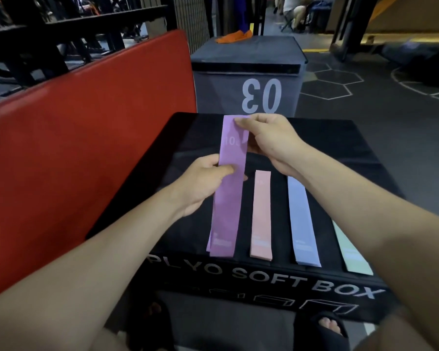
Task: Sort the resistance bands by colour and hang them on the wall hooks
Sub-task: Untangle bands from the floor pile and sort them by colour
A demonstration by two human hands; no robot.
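**Both grips holding the purple band over the black soft box**

The left grip [208, 173] is pinching the purple band [228, 188] near its middle, thumb lying across the front of the fabric and fingers curling behind it. The right grip [266, 138] is pinching the same band at its upper end, near the centre of the frame, with the fingers folding over the top edge. Between the two grips the band is running lengthwise, its lower end lying on the black soft box [340, 153] near the box's front edge; a second purple layer is peeking out along its left side.

Just to the right, a pink band [262, 216] is lying flat on the box, then a pale blue band [303, 221], then a mint green band [352, 252] partly hiding under the right forearm. All are lying roughly parallel and apart from one another.

A red padded mat [86, 138] is filling the left of the frame. A grey box marked 03 [249, 72] is standing behind, at upper centre, with an orange cloth [233, 36] sitting on top.
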